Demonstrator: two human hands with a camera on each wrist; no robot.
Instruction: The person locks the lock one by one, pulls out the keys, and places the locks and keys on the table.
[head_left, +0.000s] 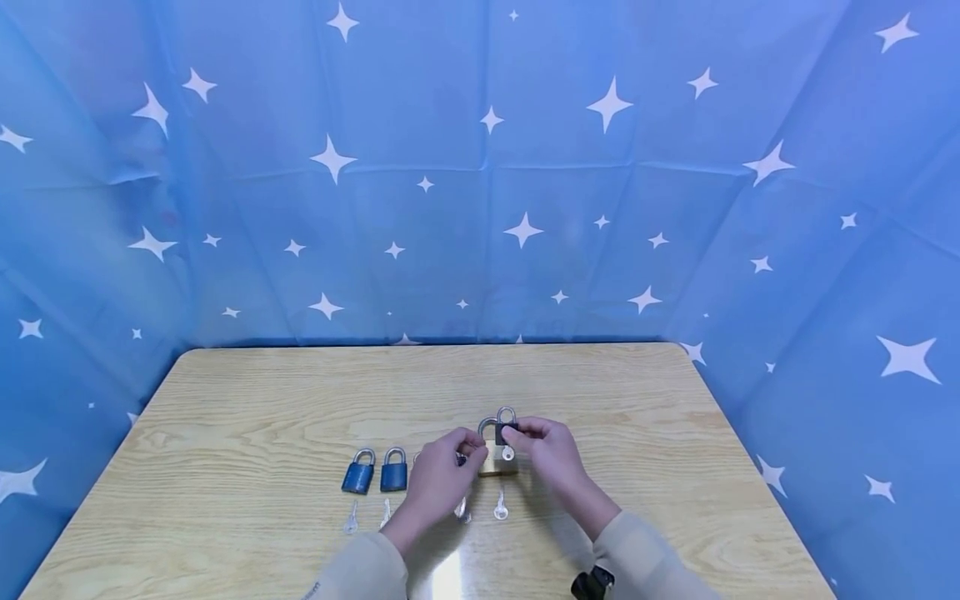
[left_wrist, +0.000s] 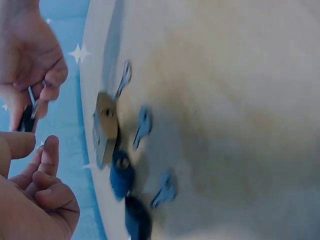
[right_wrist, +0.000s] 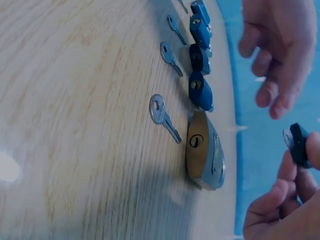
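My right hand pinches a small black padlock by its body, raised above the table. A key sits at the underside of this padlock, its round head hanging down. To its left, my left hand hovers with loosely bent fingers, apart from the padlock and with nothing visible in its grasp. Behind the held padlock, a larger brass padlock lies on the table with its keyhole facing me. A loose key lies in front of the brass one.
Blue padlocks and a darker one lie in a row left of the brass one, with several loose keys before them. The wooden table ends at a blue star-patterned curtain.
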